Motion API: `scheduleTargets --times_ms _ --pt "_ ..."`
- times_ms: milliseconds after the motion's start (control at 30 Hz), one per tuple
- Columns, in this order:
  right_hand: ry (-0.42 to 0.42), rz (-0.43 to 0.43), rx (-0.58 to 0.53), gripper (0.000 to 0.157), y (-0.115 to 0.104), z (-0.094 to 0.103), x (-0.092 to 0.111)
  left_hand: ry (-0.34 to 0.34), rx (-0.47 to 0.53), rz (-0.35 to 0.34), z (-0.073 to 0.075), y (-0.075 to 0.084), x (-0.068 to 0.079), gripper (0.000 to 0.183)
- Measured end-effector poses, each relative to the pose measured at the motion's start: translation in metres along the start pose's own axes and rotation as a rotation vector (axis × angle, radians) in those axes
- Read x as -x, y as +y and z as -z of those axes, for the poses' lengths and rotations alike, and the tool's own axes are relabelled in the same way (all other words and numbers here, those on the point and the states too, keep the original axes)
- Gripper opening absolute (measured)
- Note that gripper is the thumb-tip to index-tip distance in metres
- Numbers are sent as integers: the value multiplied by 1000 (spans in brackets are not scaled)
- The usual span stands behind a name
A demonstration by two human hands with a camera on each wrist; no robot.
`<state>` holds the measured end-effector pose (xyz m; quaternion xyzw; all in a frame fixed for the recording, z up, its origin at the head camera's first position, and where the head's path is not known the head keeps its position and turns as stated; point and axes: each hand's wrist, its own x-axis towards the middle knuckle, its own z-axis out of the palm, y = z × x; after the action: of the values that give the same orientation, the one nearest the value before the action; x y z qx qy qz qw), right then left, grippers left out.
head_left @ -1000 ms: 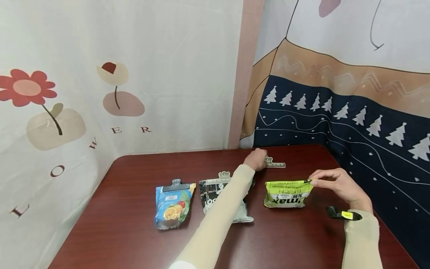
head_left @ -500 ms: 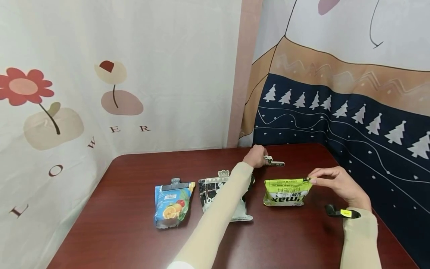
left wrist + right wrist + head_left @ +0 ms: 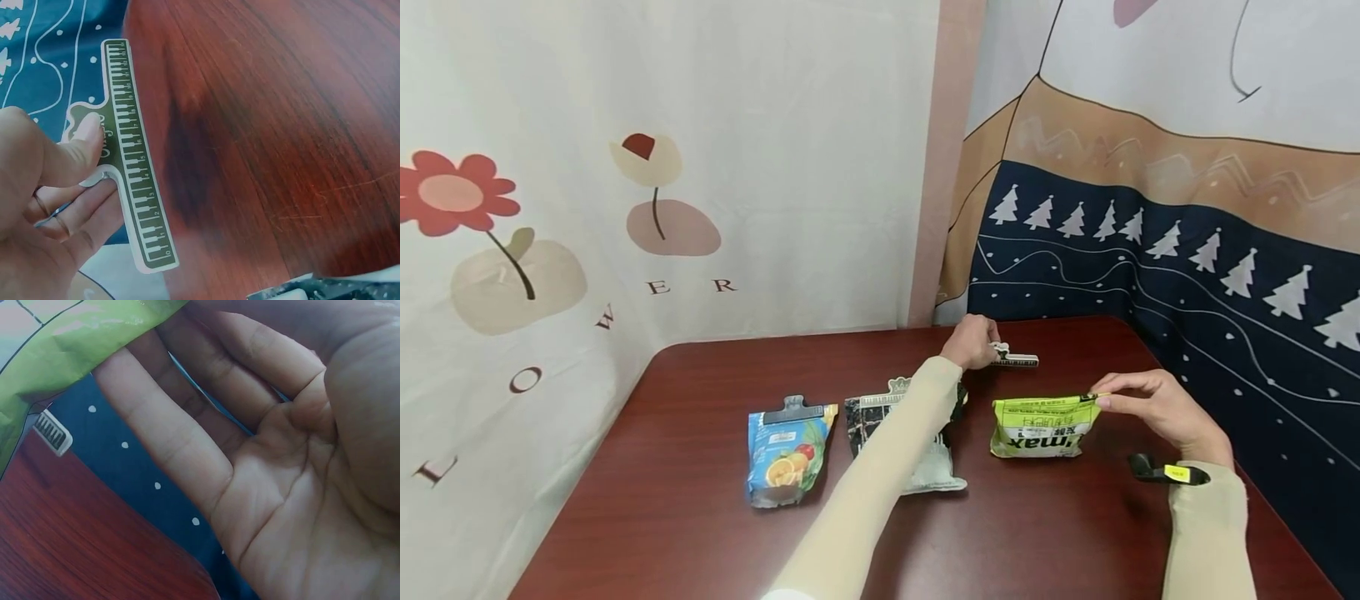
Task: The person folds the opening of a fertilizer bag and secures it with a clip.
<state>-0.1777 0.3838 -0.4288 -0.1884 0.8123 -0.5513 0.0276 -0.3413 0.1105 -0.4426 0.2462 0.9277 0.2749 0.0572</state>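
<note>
My left hand (image 3: 972, 342) reaches to the back of the table and grips a clip (image 3: 134, 156) printed with piano keys and a number scale. In the left wrist view the thumb presses its handle from above, with fingers behind. Toward the right, a green printed bag (image 3: 1043, 427) stands on the table, its top edge folded flat. My right hand (image 3: 1161, 412) pinches that edge at its right corner between thumb and fingers. The right wrist view shows the green bag (image 3: 81, 344) at the fingertips, with the end of the clip (image 3: 53, 432) beyond it.
A blue fruit-printed pouch (image 3: 786, 462) with a dark clip (image 3: 792, 411) lies at left. Beside it, partly hidden by my left sleeve, is a black and grey bag (image 3: 865, 425) with a piano-print clip (image 3: 880, 401). Printed curtains (image 3: 805, 167) stand behind the table (image 3: 647, 500).
The clip in my left hand has tilted and shifted slightly, and the hand has come up a little. My right hand stays at the green bag's corner.
</note>
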Motion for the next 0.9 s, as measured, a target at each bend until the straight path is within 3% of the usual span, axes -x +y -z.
scheduleTargets --times_ms 300,900 --pt "25 -20 22 13 1 0 1 54 82 28 8 3 13 12" --pt "97 -45 43 14 3 -4 -1 138 203 -58 27 19 47 6"
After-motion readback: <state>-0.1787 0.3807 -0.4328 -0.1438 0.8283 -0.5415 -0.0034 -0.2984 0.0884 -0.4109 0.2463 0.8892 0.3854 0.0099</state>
